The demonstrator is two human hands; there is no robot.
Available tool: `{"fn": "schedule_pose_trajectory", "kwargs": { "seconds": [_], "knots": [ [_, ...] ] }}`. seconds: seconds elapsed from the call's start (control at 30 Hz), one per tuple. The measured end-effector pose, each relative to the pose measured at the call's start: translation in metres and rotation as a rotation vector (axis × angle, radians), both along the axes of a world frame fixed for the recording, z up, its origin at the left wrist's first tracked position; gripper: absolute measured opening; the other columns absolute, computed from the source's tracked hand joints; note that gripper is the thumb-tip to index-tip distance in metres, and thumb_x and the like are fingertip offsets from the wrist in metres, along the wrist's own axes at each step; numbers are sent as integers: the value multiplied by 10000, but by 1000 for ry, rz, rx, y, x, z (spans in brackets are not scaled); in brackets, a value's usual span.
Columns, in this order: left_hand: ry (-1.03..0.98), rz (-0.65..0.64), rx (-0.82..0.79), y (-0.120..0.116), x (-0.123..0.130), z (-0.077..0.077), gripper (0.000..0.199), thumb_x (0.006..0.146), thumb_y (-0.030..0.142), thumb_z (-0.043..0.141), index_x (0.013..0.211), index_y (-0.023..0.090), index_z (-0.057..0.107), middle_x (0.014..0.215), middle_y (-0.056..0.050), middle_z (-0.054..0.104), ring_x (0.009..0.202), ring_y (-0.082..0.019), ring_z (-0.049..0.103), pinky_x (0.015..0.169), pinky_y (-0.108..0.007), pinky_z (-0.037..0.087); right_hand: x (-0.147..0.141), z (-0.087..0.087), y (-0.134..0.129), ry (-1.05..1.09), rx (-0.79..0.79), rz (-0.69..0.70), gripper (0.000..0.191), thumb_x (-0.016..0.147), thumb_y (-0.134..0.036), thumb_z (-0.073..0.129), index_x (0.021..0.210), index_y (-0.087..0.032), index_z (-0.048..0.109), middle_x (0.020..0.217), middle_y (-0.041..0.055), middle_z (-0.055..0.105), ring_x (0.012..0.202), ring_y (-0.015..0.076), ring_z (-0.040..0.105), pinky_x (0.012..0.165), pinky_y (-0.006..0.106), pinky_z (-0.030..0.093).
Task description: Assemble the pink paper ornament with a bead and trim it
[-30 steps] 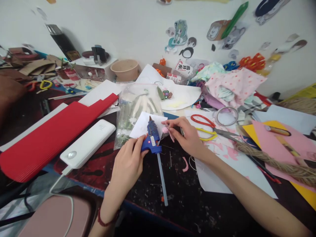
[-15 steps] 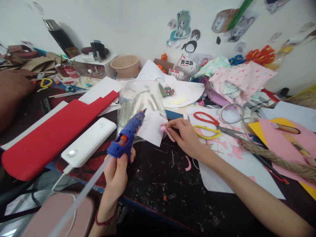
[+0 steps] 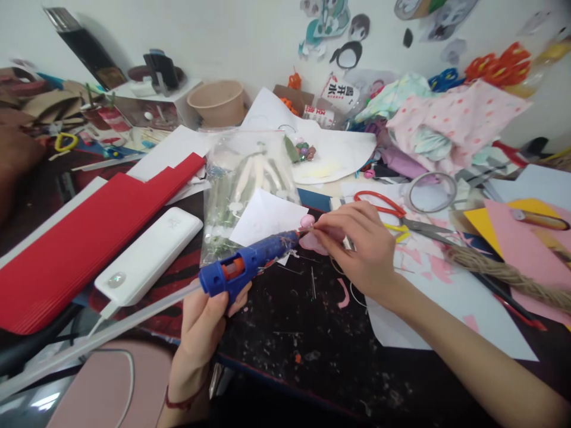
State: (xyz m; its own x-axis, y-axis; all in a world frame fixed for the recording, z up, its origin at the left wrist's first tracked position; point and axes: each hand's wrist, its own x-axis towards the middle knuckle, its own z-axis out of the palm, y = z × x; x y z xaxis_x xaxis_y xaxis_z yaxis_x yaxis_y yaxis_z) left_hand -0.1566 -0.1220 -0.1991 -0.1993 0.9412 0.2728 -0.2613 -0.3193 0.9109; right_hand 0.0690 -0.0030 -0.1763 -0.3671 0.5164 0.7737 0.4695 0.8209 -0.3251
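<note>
- Our left hand (image 3: pixel 203 318) grips the blue glue gun (image 3: pixel 247 266), its nozzle right at the small pink piece (image 3: pixel 307 222).
- Our right hand (image 3: pixel 361 246) pinches that piece just above the counter (image 3: pixel 285 333).
- The fingertips (image 3: pixel 322 223) sit so near the hot tip that we judge a burn or stray glue likely.
- The glue stick (image 3: pixel 98 333) trails left and could snag the white power bank (image 3: pixel 149 255).

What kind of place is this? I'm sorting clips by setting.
Probably a home craft desk: the left hand holds a blue hot glue gun, scissors lie among coloured paper sheets, and cartoon stickers dot the wall.
</note>
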Motion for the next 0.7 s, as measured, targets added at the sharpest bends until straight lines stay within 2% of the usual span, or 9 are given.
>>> {"fn": "schedule_pose_trajectory", "kwargs": {
  "seconds": [0.27,0.47,0.7],
  "knots": [
    [12,9,23,1,3,1,283,930,380,667,1050,173,817,537,-7,484,497,-102,412,435,-189,322,-1,1,-4,14,14,46,112,900,-98,740,970,-172,691,878,49,758,857,182,618,800,343,523],
    [7,58,-41,-3,3,-1,294,928,352,669,1125,182,805,555,-6,488,505,-111,434,461,-210,345,-1,1,-5,29,10,53,113,897,-72,731,960,-159,698,867,57,757,844,177,614,789,341,528],
    [28,61,-29,-3,2,-2,273,937,354,663,1117,204,803,588,-17,534,512,-112,445,459,-211,340,-1,2,-5,29,1,60,121,893,-57,727,960,-153,697,869,57,756,841,174,618,787,341,531]
  ]
}}
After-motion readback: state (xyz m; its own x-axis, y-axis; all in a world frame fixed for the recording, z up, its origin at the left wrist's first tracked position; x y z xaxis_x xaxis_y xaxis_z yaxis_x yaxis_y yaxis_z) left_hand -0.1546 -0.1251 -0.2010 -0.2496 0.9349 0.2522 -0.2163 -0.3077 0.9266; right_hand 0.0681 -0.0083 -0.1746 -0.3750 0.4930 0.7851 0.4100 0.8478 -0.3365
